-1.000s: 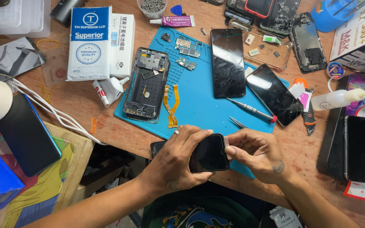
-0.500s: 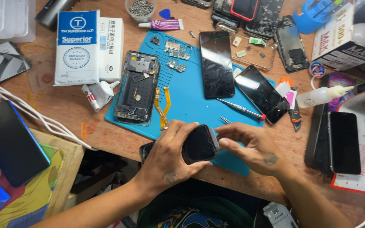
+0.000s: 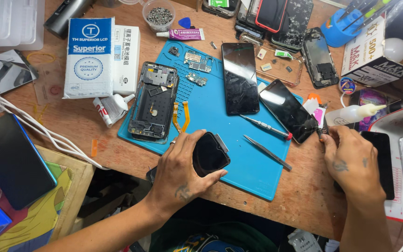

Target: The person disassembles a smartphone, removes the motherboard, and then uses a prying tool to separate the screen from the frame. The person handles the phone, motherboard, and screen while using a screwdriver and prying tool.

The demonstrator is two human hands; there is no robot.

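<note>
The single head-worn camera is looking almost straight down from above the person's chest onto a wooden workbench (image 3: 304,205), facing away from the body so that both forearms are entering from the bottom edge. It is sitting fairly near, taking in the blue repair mat (image 3: 211,116) at the centre, the left hand (image 3: 178,172) just below the middle and the right hand (image 3: 350,163) toward the right edge. No second view is sharing the scene, and the bench is running past every border.
</note>
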